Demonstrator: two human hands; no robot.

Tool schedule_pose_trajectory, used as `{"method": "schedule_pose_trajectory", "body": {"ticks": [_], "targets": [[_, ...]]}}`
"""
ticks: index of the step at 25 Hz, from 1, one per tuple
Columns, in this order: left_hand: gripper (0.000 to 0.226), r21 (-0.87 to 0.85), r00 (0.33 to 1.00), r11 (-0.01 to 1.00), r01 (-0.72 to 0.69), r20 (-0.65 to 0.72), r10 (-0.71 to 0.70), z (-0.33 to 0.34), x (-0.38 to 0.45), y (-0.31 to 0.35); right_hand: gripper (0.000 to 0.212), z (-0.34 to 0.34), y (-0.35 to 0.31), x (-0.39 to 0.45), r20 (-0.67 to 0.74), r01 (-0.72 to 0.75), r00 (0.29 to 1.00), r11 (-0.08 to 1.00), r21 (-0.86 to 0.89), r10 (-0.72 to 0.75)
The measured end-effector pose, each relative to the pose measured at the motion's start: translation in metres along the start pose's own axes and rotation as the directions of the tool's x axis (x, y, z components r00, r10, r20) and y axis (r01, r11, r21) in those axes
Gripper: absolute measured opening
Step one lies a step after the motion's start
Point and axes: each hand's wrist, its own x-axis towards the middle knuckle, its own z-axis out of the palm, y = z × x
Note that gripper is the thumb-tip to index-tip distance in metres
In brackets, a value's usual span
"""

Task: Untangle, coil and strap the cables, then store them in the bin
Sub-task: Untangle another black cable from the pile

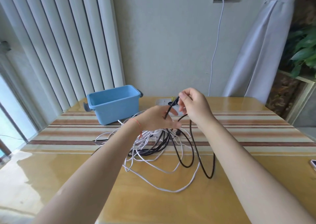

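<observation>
A tangle of black cable point(193, 148) and white cable point(153, 165) lies on the table in front of me. My right hand point(195, 107) is raised above it and pinches the black cable near one end, with loops hanging down to the table. My left hand point(153, 118) is held palm up just left of it, and a strand of the black cable runs across its fingers. The empty blue bin point(113, 104) stands at the back left of the table, beyond my left hand.
The wooden table point(153, 203) carries a striped runner point(248, 128). A white power strip point(162, 102) lies behind my hands, its cord point(215, 49) running up to a wall socket. A phone point(311, 164) sits at the right edge. Vertical blinds hang at left, a plant at right.
</observation>
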Motion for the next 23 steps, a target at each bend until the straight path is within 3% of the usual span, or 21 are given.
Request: {"method": "schedule_pose_trajectory", "body": {"ticks": [3, 6, 9, 11, 13, 14, 16, 18, 20, 23], "targets": [[0.018, 0.173, 0.994, 0.985, 0.003, -0.11, 0.016, 0.006, 0.005, -0.022, 0.017, -0.009, 0.006, 0.002, -0.155, 0.019, 0.988, 0.999, 0.042, -0.012], [0.029, 0.248, 0.992, 0.964, 0.091, -0.11, -0.065, 0.009, -0.002, -0.041, 0.014, -0.024, 0.019, 0.007, -0.293, 0.002, 0.956, 0.997, -0.083, -0.026], [0.035, 0.028, 0.966, 0.987, 0.158, -0.211, -0.148, 0.011, -0.008, -0.048, 0.02, -0.042, 0.043, 0.008, -0.309, -0.188, 0.948, 0.913, -0.361, 0.073], [0.029, -0.184, 0.935, 0.973, 0.139, -0.3, -0.19, 0.009, -0.01, -0.044, 0.025, -0.048, 0.059, 0.006, -0.252, -0.333, 0.942, 0.722, -0.606, 0.222], [0.026, -0.287, 0.92, 0.952, 0.103, -0.337, -0.201, 0.006, -0.011, -0.038, 0.023, -0.042, 0.064, 0.0, -0.169, -0.277, 0.956, 0.554, -0.785, 0.239], [0.025, -0.284, 0.923, 0.954, 0.095, -0.334, -0.191, 0.004, -0.012, -0.035, 0.018, -0.036, 0.062, -0.001, -0.114, -0.193, 0.978, 0.549, -0.813, 0.176], [0.021, -0.267, 0.93, 0.96, 0.084, -0.326, -0.172, -0.003, -0.012, -0.028, 0.014, -0.02, 0.051, -0.002, 0.016, 0.018, 1.0, 0.682, -0.732, -0.009], [0.02, -0.335, 0.932, 0.941, 0.053, -0.322, -0.167, -0.013, -0.011, -0.02, 0.018, -0.002, 0.032, -0.004, 0.139, 0.158, 0.985, 0.854, -0.495, -0.102], [0.023, -0.411, 0.924, 0.911, 0.007, -0.346, -0.164, -0.022, -0.008, -0.013, 0.03, 0.012, 0.019, -0.005, 0.244, 0.191, 0.964, 0.904, -0.382, -0.101], [0.027, -0.389, 0.874, 0.921, -0.013, -0.452, -0.178, -0.027, -0.006, -0.021, 0.011, 0.018, 0.012, -0.002, 0.261, 0.153, 0.964, 0.909, -0.389, -0.05]]}}
